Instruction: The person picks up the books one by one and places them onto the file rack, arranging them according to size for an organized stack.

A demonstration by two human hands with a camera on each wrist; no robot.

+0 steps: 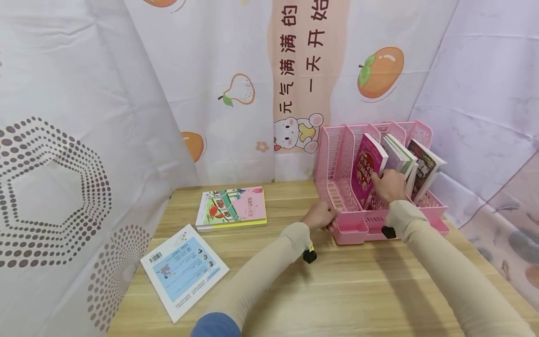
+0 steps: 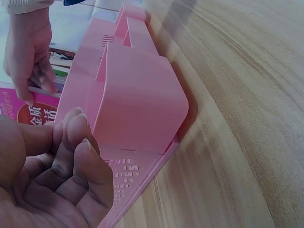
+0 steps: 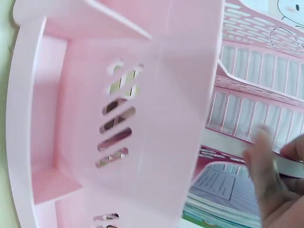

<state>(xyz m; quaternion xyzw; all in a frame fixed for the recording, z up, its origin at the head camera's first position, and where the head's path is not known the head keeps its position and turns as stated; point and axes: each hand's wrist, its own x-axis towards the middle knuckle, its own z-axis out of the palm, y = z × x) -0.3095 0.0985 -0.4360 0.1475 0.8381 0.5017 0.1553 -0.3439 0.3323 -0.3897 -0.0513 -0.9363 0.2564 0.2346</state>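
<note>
A pink desktop book rack (image 1: 351, 221) with upright dividers stands at the back right of the table. My left hand (image 1: 318, 216) pinches its left front edge between thumb and curled fingers, as the left wrist view shows close up. With my right hand (image 1: 389, 185) I hold a magenta book (image 1: 365, 164) by its spine side, the book upright but leaning inside the rack. The right wrist view has the thumb and fingers around that book's pale edge. Right of it, several thin books (image 1: 399, 152) and a dark-covered book (image 1: 423, 164) lean in other compartments.
Left on the table lie a small stack of books with a pink and green cover (image 1: 236, 206) and, nearer, a white and blue book (image 1: 185, 271). A printed curtain (image 1: 236, 140) hangs behind the wooden table (image 1: 337, 290).
</note>
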